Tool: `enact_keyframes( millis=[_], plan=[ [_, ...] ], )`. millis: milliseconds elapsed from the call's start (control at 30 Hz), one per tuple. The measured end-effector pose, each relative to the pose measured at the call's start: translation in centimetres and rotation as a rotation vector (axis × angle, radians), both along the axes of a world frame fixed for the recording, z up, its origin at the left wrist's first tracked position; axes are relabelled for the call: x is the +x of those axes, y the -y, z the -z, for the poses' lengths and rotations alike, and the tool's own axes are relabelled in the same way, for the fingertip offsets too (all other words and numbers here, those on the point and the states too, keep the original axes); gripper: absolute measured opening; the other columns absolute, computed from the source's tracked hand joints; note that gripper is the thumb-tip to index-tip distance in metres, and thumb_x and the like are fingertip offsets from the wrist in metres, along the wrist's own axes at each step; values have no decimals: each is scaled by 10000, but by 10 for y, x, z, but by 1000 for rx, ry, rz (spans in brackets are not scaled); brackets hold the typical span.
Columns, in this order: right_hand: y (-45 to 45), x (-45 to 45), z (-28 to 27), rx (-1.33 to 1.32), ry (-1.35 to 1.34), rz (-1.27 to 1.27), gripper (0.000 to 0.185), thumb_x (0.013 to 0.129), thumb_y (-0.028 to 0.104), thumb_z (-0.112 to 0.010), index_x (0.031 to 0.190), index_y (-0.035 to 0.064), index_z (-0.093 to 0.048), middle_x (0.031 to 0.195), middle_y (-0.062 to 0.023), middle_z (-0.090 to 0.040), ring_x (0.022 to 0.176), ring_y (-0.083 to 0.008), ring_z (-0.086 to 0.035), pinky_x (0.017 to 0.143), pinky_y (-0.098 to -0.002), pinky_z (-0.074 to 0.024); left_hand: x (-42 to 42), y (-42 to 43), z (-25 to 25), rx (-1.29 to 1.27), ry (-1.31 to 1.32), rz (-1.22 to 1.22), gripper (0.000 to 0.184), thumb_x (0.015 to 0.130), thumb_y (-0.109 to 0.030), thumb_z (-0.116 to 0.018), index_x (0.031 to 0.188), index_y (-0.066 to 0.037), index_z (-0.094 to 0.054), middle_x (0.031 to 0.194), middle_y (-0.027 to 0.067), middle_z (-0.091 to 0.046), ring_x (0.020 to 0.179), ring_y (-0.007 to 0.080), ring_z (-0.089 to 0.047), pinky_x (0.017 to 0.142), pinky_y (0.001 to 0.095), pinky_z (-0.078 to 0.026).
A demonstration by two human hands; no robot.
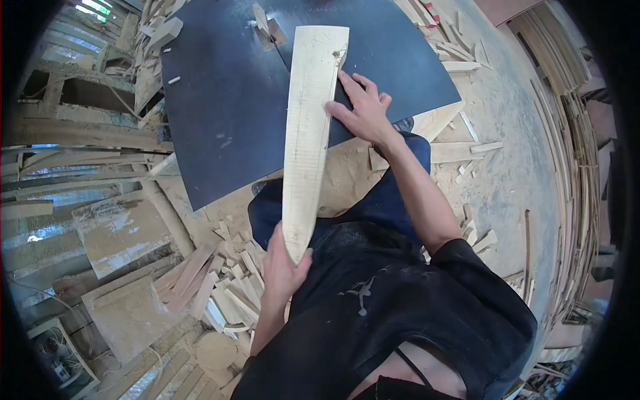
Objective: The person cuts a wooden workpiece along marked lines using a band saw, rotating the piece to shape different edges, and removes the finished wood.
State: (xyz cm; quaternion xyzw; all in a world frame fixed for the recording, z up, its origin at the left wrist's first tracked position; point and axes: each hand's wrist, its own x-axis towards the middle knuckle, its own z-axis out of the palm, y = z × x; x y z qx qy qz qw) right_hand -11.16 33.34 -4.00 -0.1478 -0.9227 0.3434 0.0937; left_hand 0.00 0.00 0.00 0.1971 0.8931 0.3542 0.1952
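Head camera, and the left hand (287, 267) clasps the tapered end of a pale wooden board (308, 127), thumb on one edge, fingers on the other! Up along the right edge, the right hand (365, 113) presses with thumb and fingertips spread; whether any finger hooks underneath, the view can't tell. The board lies over the dark tabletop (220, 127), its narrow end past the near edge. Danger here: light right-hand contact could let the wide end swing, and rough edges could splinter into skin.

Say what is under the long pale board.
The dark tabletop shows around the far part of the board, dusty ground and dark clothing beside the near part; the spots directly beneath are hidden.
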Motion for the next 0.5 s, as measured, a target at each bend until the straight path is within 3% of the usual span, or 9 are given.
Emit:
enact_keyframes(
  millis=[100,267,367,433,500],
  plan=[
    [-5,-19,-1,10,-53,-48,757,935,500,-603,1578,150,-411,1561,-222,-439,1496,-311,-280,1114,-504,-150,5,-16,13,48,-109,-2,856,794,-155,-799,1485,46,-336,1305,299,-564,1199,468,-587,991,484,-489],
    [-4,-11,-2,-14,-4,-77,779,928,503,-610,1574,121,-403,1562,-234,-433,1496,-310,-281,1121,-499,-148,24,-25,4,78,-15,-75,811,796,-87,-772,1492,19,-367,1332,311,-545,1228,478,-557,1043,496,-466],
    [-12,-22,27,31,-158,74,831,882,516,-642,1567,118,-391,1593,-140,-421,1470,-352,-330,1057,-529,-233,13,5,7,97,-39,-19,780,772,-66,-763,1470,4,-421,1333,280,-571,1223,435,-585,1037,480,-479],
    [-29,-38,38,133,-291,116,827,866,526,-668,1548,133,-415,1583,-136,-414,1448,-361,-351,1050,-530,-251,-8,45,2,-32,12,-88,683,763,-76,-754,1402,-31,-518,1259,234,-638,1187,389,-626,1008,461,-499],
    [-38,-42,34,196,-316,103,819,849,532,-693,1530,153,-441,1560,-133,-420,1414,-362,-383,1041,-527,-267,-39,85,9,-198,-163,-193,605,791,-99,-720,1357,10,-536,1192,246,-641,1136,432,-618,988,490,-486]
  ],
)
